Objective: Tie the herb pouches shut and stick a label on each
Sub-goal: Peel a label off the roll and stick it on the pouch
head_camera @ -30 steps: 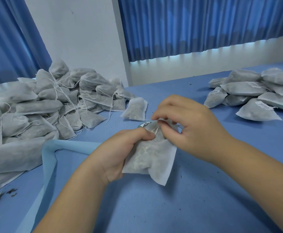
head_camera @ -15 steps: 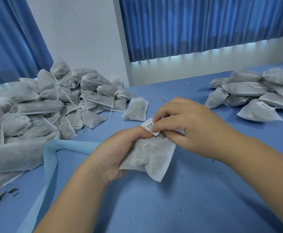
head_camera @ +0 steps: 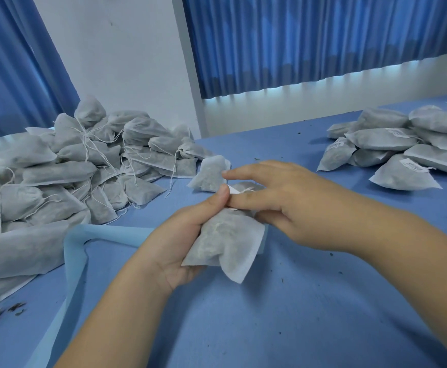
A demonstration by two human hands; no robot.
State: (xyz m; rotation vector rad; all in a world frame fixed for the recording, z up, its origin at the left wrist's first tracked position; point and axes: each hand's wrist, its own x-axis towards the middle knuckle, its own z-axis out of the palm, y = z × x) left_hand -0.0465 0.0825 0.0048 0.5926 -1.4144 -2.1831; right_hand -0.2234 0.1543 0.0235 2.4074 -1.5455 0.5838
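My left hand grips a white fabric herb pouch by its neck, above the middle of the blue table. A small white label lies at the pouch's top, between my left thumb tip and my right hand's fingers. My right hand has its fingers stretched out fairly straight, pressing on the label and the pouch's top. The pouch's drawstring knot is mostly hidden under my fingers.
A big heap of unlabelled pouches with strings fills the left side. A single pouch lies just beyond my hands. Labelled pouches are piled at the right. A light blue strip lies on the table.
My right hand held the label pinched at the pouch's top; now its fingers have straightened and press the label down. The pouch has tilted slightly in my left hand.
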